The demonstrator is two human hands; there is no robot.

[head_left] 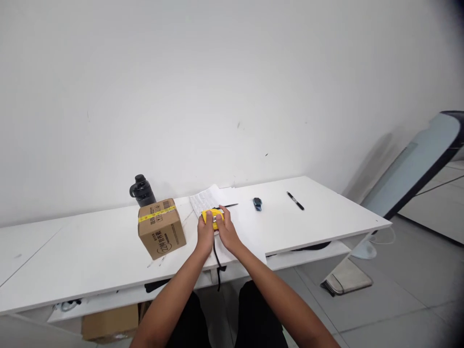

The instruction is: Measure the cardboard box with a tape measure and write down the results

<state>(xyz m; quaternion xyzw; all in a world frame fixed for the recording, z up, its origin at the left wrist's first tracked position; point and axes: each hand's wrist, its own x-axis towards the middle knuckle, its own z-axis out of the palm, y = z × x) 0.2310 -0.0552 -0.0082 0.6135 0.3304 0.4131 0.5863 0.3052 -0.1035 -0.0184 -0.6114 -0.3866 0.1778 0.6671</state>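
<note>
Both my hands meet around a yellow tape measure (212, 215) over the white table (90, 256). My left hand (205, 236) grips its left side with fingers curled. My right hand (224, 229) closes over its right side and top. A black strap (217, 261) hangs from the tape measure between my wrists and over the table edge. Left of my hands stands a cardboard box (161, 228) with a yellow measuring tape strip (156, 213) lying across its top.
A black bottle (142, 190) stands behind the box. White paper sheets (207, 199) lie under my hands with a black pen (230, 206) on them. A small blue object (257, 204) and a black marker (295, 200) lie to the right. A tilted panel (413, 164) leans against the wall.
</note>
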